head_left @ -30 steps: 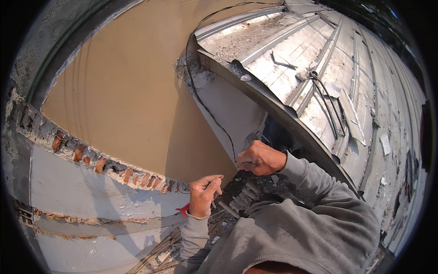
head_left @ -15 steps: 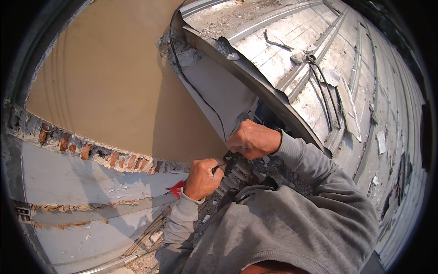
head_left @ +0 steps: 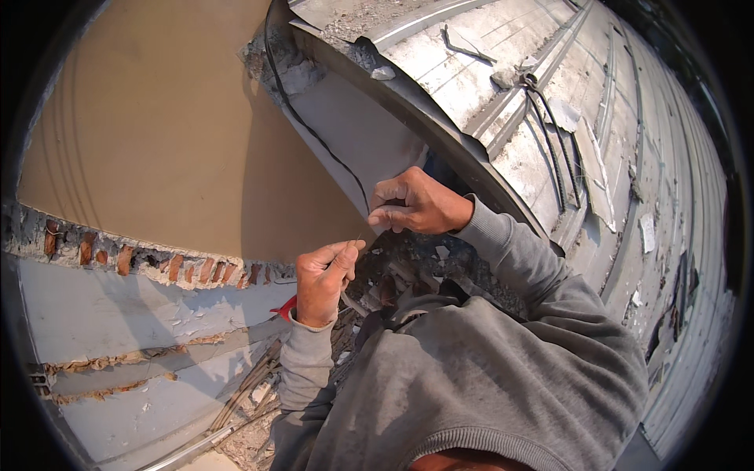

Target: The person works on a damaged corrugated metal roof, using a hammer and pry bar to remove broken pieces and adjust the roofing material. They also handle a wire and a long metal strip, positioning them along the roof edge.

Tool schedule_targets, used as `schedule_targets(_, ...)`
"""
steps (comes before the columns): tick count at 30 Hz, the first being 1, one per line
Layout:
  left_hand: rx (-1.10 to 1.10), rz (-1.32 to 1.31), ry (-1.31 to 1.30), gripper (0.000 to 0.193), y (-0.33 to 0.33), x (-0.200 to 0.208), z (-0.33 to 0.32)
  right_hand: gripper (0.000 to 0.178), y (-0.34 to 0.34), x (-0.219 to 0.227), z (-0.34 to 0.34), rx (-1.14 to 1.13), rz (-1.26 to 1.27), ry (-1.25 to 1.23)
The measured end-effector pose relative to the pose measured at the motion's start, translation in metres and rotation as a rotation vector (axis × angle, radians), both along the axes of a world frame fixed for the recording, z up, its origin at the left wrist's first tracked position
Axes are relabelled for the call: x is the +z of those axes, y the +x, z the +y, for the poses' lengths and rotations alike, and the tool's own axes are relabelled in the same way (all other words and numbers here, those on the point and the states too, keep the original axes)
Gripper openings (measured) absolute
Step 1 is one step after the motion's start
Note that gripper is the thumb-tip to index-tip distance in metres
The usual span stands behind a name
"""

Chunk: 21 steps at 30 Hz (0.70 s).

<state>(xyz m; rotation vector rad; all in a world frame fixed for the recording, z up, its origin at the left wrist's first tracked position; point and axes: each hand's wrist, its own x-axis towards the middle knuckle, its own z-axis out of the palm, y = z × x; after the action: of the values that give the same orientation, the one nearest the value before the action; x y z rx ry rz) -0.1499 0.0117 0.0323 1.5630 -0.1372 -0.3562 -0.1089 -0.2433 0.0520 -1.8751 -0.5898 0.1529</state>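
Head view. The right hand [head_left: 422, 204] pinches the lower end of a black cable [head_left: 318, 140], which rises up and leftward from this grip. Below left, the left hand [head_left: 319, 289] presses thumb to forefinger, its contents too small to tell; a red object [head_left: 285, 309] lies beside its wrist.

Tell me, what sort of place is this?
Most likely an outdoor spot where a building is being torn down or repaired: there is a metal roof scattered with debris, a row of broken bricks, and loose rubble below.
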Motion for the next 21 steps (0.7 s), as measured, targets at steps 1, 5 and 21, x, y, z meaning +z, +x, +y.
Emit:
schedule_targets(1, 0.022, 0.002, 0.013, 0.034, 0.003, -0.001, 0.001, 0.012, -0.002, -0.003, 0.004, -0.018, -0.074, -0.006)
schedule_targets(5, -0.044, -0.007, 0.026, 0.035, 0.015, -0.006, 0.007, 0.013, -0.007, -0.012, 0.017, -0.053, -0.242, 0.041)
schedule_targets(21, -0.558, -0.220, 0.094, 0.022, 0.051, 0.002, 0.014, 0.030, 0.000, -0.045, 0.023, 0.100, 0.413, 0.473)
